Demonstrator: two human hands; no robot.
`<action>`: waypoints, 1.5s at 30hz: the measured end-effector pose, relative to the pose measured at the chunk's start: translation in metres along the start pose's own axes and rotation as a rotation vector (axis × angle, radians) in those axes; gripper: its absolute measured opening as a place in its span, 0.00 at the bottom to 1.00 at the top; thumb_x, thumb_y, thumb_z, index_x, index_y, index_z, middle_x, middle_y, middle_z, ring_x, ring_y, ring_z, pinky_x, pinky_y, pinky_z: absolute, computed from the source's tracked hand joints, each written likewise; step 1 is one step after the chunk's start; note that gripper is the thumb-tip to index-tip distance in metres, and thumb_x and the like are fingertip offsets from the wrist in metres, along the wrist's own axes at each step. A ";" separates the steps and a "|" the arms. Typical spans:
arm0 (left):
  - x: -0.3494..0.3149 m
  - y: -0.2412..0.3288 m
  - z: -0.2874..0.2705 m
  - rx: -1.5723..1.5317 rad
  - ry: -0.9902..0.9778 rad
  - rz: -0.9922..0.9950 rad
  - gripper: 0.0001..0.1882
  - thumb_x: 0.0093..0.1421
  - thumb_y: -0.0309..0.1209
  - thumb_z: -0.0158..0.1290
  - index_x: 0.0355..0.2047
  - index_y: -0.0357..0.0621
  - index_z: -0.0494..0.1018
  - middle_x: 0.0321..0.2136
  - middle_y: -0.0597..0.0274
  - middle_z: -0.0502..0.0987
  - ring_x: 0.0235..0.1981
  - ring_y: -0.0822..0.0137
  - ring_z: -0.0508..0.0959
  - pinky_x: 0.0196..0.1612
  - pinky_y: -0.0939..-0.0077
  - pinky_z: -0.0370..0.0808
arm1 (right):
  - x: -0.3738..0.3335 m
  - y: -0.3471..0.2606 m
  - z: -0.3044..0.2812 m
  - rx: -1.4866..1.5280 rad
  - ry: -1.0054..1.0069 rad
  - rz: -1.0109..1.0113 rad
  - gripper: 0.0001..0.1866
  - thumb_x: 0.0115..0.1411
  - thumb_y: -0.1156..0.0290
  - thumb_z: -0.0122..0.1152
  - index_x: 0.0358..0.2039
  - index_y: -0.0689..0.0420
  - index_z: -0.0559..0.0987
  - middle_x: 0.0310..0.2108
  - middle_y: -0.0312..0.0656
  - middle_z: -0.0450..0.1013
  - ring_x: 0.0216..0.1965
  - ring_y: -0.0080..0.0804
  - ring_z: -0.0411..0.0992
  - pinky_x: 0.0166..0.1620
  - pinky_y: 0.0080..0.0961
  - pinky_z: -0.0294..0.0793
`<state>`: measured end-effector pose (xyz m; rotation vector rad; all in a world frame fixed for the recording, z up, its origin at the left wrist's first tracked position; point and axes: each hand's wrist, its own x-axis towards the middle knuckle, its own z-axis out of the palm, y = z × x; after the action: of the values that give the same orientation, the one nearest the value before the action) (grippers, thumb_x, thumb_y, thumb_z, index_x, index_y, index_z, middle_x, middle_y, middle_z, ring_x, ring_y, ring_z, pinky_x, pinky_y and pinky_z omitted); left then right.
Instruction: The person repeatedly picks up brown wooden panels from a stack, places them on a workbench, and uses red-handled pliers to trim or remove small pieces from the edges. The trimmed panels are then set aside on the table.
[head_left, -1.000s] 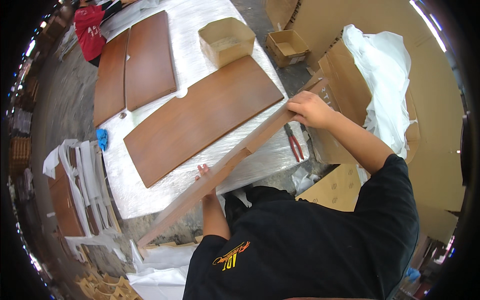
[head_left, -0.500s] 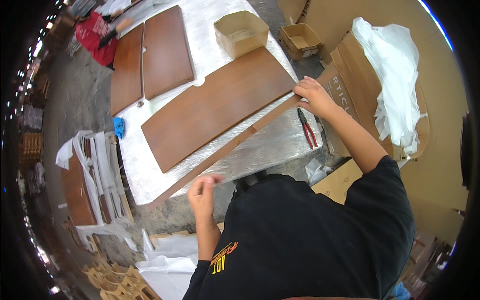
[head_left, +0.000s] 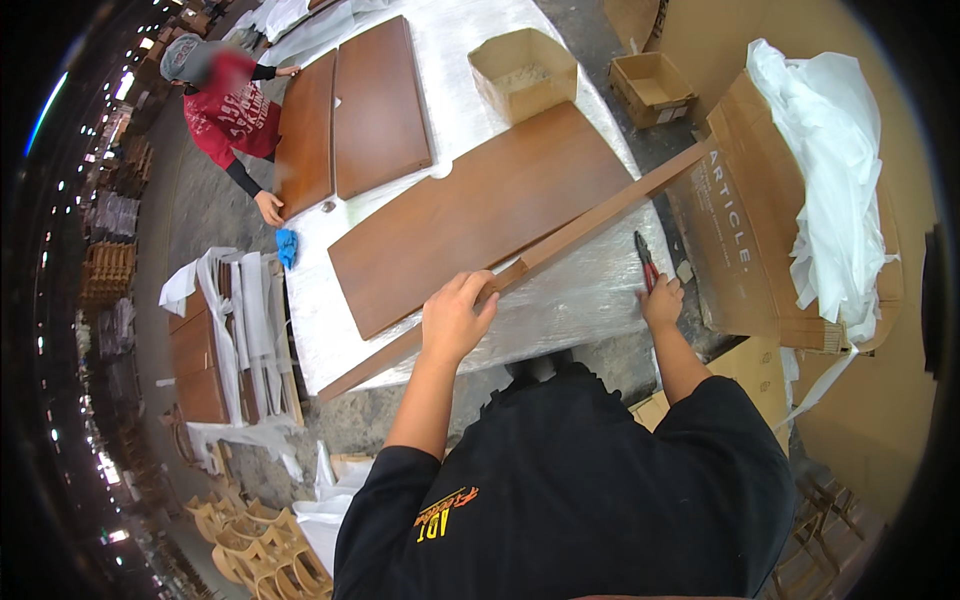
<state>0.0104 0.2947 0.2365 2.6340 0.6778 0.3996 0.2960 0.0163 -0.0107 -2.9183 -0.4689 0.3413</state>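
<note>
A long, narrow wooden strip (head_left: 600,225) runs diagonally along the near side of the table, its upper end reaching toward the cardboard carton on the right. My left hand (head_left: 455,318) is closed round it near its middle, beside a notch in its edge. At the table's right edge, my right hand (head_left: 662,302) has its fingers closed on the red handles of dark-jawed pliers (head_left: 642,252). Part of the handles is hidden by the fingers. Just beyond the strip lies a broad brown wooden panel (head_left: 480,210), flat on the plastic-wrapped table (head_left: 570,305).
Two more brown panels (head_left: 382,110) lie farther left, where a co-worker in red (head_left: 235,115) has both hands at them. An open cardboard box (head_left: 525,75) stands beyond my panel. A large carton (head_left: 735,235) with white wrapping (head_left: 825,180) borders the right; a blue cloth (head_left: 287,247) lies at the left edge.
My right hand has left the strip's far end and come down to the pliers. My left hand has moved up and right onto the strip, which is now lifted at its right end.
</note>
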 end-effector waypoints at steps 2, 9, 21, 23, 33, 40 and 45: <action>0.005 0.006 0.009 0.026 0.021 -0.032 0.11 0.59 0.33 0.65 0.42 0.51 0.80 0.39 0.63 0.84 0.40 0.54 0.84 0.42 0.59 0.80 | 0.017 0.013 0.017 0.036 -0.073 -0.019 0.33 0.57 0.56 0.74 0.56 0.60 0.72 0.55 0.62 0.72 0.56 0.66 0.74 0.58 0.54 0.76; -0.004 0.018 0.030 -0.052 0.162 0.030 0.04 0.56 0.29 0.63 0.31 0.49 0.79 0.33 0.63 0.83 0.36 0.53 0.83 0.39 0.58 0.80 | 0.042 0.033 0.003 0.171 -0.244 0.159 0.27 0.56 0.64 0.66 0.52 0.66 0.75 0.48 0.65 0.78 0.54 0.67 0.77 0.60 0.50 0.75; -0.013 -0.019 -0.003 0.079 0.121 0.008 0.06 0.57 0.34 0.61 0.30 0.49 0.76 0.30 0.57 0.80 0.34 0.48 0.81 0.37 0.52 0.78 | -0.157 -0.039 -0.054 1.180 -0.940 0.260 0.09 0.67 0.64 0.66 0.42 0.54 0.80 0.30 0.38 0.77 0.27 0.33 0.78 0.33 0.35 0.81; -0.018 -0.032 -0.010 0.053 0.263 0.075 0.07 0.58 0.35 0.61 0.32 0.49 0.76 0.30 0.57 0.79 0.34 0.47 0.81 0.39 0.51 0.79 | -0.189 -0.081 -0.079 1.139 -0.942 -0.034 0.13 0.70 0.59 0.64 0.43 0.56 0.82 0.29 0.38 0.78 0.31 0.32 0.79 0.36 0.33 0.81; -0.020 -0.094 -0.019 -0.034 -0.258 -0.066 0.14 0.59 0.35 0.64 0.42 0.41 0.79 0.41 0.44 0.85 0.47 0.41 0.83 0.51 0.48 0.79 | -0.198 -0.195 -0.092 0.479 -0.548 -0.602 0.17 0.71 0.58 0.63 0.41 0.60 0.85 0.32 0.41 0.83 0.35 0.29 0.77 0.42 0.33 0.77; -0.031 -0.093 -0.024 -0.020 -0.246 -0.039 0.13 0.59 0.36 0.64 0.39 0.40 0.79 0.38 0.43 0.85 0.44 0.41 0.84 0.49 0.48 0.80 | -0.214 -0.209 -0.093 0.523 -0.557 -0.493 0.17 0.70 0.58 0.64 0.41 0.61 0.85 0.33 0.42 0.83 0.36 0.32 0.78 0.46 0.35 0.76; -0.031 -0.100 -0.019 -0.004 -0.237 -0.053 0.13 0.59 0.35 0.64 0.39 0.40 0.79 0.38 0.42 0.84 0.44 0.41 0.84 0.48 0.48 0.80 | -0.208 -0.230 -0.125 0.474 -0.682 -0.387 0.18 0.70 0.56 0.63 0.40 0.61 0.85 0.33 0.44 0.82 0.37 0.35 0.78 0.46 0.37 0.76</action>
<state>-0.0631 0.3653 0.2045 2.5971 0.6654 0.0709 0.0681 0.1482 0.1959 -2.1337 -0.8756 1.1997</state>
